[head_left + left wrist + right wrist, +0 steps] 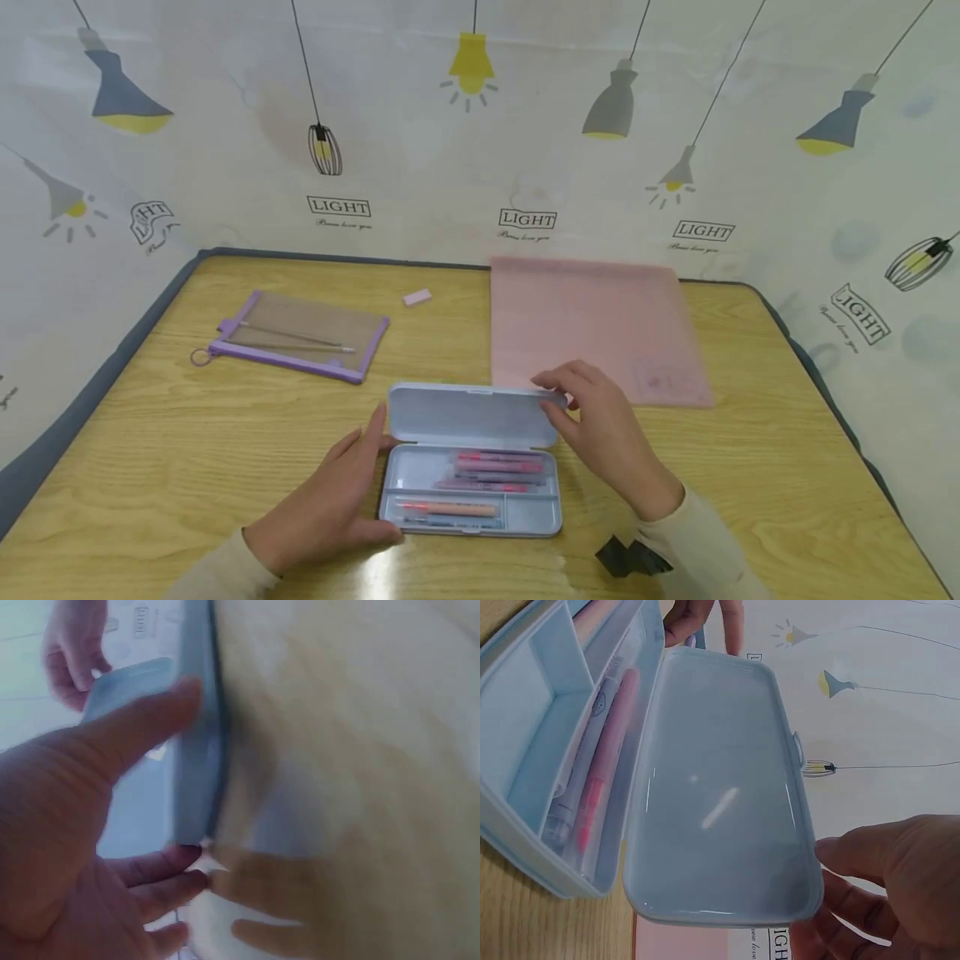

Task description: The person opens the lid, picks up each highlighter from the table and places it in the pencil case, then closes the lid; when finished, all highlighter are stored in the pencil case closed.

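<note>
A light blue pencil case (532, 515) lies on the table, its lid (472, 415) raised at the back. Several pink and grey pens (498, 468) lie in its rear compartment. The front left compartment holds more pens (448, 508), one of them peach. At the case's left end, my left hand (337, 492) rests against it, fingers and thumb fairly straight and spread along the side. My right hand (603, 425) pinches the lid's upper right corner between thumb and fingers. In the right wrist view, the lid's smooth inner face (720, 780) shows beside that thumb.
A clear purple-edged zip pouch (315, 327) with thin pencils in it lies at the back left. Near it sits a small pink eraser (417, 297). A pink translucent folder (585, 325) lies behind the case, reaching the lamp-patterned wall covering (420, 167).
</note>
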Demonstrator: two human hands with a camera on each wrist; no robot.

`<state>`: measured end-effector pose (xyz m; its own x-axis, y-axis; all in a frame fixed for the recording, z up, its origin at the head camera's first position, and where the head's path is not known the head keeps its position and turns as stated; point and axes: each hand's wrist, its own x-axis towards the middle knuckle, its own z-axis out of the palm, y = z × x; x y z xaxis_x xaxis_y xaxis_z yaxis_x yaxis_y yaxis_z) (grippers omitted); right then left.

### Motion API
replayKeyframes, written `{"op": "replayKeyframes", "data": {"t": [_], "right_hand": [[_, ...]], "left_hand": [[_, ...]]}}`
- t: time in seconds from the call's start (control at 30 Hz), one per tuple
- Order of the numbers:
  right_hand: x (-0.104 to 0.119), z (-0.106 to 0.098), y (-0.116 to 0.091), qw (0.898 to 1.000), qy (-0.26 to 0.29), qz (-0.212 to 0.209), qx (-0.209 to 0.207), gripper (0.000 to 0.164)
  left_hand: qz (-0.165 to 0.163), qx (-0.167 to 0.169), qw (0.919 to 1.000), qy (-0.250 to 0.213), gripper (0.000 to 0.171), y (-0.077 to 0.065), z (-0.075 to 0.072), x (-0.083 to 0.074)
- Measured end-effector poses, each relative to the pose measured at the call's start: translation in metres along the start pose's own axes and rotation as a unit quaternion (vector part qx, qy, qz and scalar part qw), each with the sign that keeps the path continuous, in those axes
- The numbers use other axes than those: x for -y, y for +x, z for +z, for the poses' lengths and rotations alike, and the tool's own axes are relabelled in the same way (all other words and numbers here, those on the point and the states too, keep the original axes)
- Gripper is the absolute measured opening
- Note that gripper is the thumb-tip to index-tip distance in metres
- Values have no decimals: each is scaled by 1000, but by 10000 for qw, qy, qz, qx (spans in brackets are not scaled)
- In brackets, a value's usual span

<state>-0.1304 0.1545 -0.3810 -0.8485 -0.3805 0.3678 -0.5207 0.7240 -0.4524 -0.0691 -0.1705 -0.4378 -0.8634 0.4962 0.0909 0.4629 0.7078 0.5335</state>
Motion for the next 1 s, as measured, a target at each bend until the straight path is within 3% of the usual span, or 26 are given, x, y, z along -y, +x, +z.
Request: {"op": "replayKeyframes", "data": {"t": [0.1,0.17,0.27,0.37,0.53,0.7,0.87,0.93,1.0], "right_hand": [[1,-1,-2,10000,14,-39,-9,16],[1,-1,-3,10000,29,-57,-49,13],[1,-2,-5,9999,36,-101,-106,13],[2,-1,-5,9998,-8,-148,-126,13],[3,-2,-6,9999,-55,-129,-74,12],[3,-6,-10,9996,-136,-226,70,14],[6,-14,-26,9970,-216,-287,691,13],[8,-17,-35,9940,-253,-373,994,15],[9,-17,-45,9896,-413,-593,1243,20]], "left_hand": [[-393,-120,9984,-399,131,6,-9,-4],[-580,-426,9954,-629,112,15,-18,-7],[-457,-1076,9890,-911,73,30,-30,-11],[-294,-1409,9843,-1025,40,42,-36,-12],[-346,-1363,9846,-1036,24,51,-37,-12],[-310,-1137,9860,-1184,20,47,-38,-9],[163,-846,9865,-1395,17,31,-37,-10],[648,-809,9875,-1191,18,22,-34,-11],[1283,-866,9856,-681,19,15,-28,-13]]}}
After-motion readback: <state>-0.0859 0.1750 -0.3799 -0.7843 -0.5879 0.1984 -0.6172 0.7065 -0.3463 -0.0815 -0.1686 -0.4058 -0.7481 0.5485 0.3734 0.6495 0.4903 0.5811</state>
